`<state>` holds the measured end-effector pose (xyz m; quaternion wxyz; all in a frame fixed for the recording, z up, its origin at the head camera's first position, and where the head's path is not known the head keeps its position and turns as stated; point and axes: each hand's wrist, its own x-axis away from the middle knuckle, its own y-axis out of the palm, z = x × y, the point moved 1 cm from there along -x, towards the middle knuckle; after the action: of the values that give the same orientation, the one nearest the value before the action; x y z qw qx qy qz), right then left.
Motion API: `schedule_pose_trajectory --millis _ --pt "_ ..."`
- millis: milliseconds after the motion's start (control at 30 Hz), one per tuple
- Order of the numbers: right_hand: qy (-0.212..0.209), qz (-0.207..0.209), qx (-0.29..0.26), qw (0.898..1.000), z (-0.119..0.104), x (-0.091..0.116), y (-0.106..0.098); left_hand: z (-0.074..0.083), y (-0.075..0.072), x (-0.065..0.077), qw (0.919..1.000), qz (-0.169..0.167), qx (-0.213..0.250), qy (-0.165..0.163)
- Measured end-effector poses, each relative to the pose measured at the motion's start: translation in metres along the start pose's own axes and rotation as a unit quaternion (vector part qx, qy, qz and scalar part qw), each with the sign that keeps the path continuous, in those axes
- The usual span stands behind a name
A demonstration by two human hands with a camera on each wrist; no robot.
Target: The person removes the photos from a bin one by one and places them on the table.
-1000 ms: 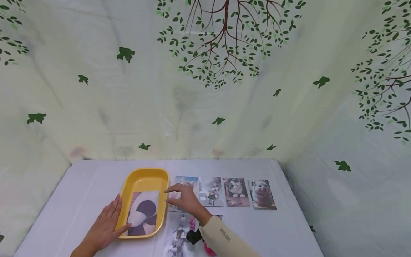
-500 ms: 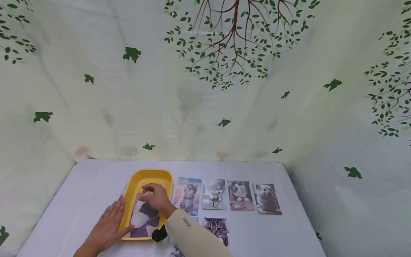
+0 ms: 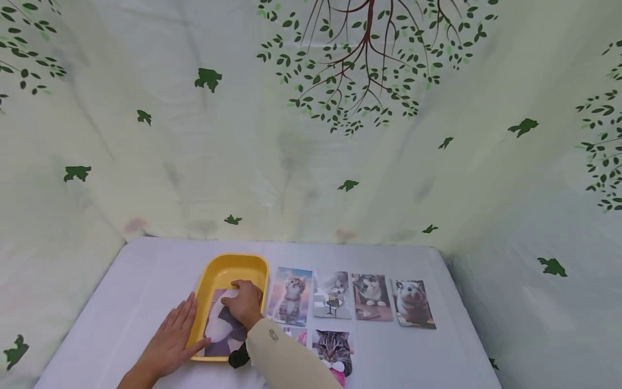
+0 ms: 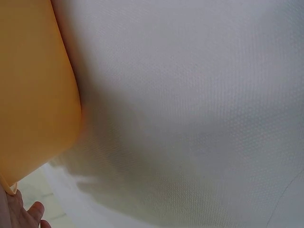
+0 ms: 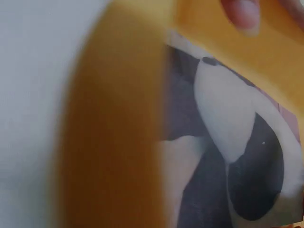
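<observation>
A yellow tray stands left of centre on the white table, holding a picture card with a pale and dark panda-like print. My left hand rests along the tray's left rim with fingers straight and the thumb over the near corner. Above the card, my right hand reaches in, thumb and fingers apart near the card's far edge. In the right wrist view a fingertip hangs beyond that edge, apart from the card. The left wrist view shows the tray's outer wall.
Right of the tray lie a kitten card, a grey cat card, another cat card and a hamster card in a row. Nearer lies a tabby card. The right sleeve hides other cards partly.
My right hand has moved left from beside the tray's right rim to over the card in it. My left hand stays at the rim. The view has shifted slightly.
</observation>
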<state>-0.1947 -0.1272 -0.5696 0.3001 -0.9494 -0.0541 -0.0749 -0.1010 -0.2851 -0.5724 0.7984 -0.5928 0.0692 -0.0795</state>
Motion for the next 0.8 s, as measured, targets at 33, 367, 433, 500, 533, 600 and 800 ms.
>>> schedule_pose_trajectory --millis 33,367,433,500,533,600,800 --pt "0.003 0.002 -0.001 1.0 0.0006 -0.0002 -0.0001 0.0005 -0.0003 -0.0008 1.0 -0.003 -0.001 -0.002" --pt "0.012 0.01 -0.068 0.998 0.0033 -0.0028 0.0004 0.0017 -0.0034 -0.0019 0.9997 -0.019 0.013 -0.011" --pt "0.021 0.009 -0.092 0.996 0.0026 -0.0018 0.0005 0.0015 -0.0033 -0.0027 0.9995 -0.025 0.011 -0.017" --pt "0.029 0.009 -0.106 0.994 0.0023 -0.0008 0.0008 0.0014 -0.0035 -0.0032 0.9992 -0.03 0.012 -0.022" --pt "0.035 0.007 -0.11 0.993 0.0024 -0.0005 0.0012 0.0015 -0.0036 -0.0033 0.9991 -0.032 0.013 -0.024" --pt "0.038 0.004 -0.114 0.993 0.0026 0.0002 0.0012 0.0015 -0.0039 -0.0034 0.999 -0.034 0.013 -0.026" --pt "0.037 -0.004 -0.12 0.992 0.0013 0.001 0.0009 0.0007 -0.0025 -0.0036 0.9988 -0.037 0.013 -0.03"
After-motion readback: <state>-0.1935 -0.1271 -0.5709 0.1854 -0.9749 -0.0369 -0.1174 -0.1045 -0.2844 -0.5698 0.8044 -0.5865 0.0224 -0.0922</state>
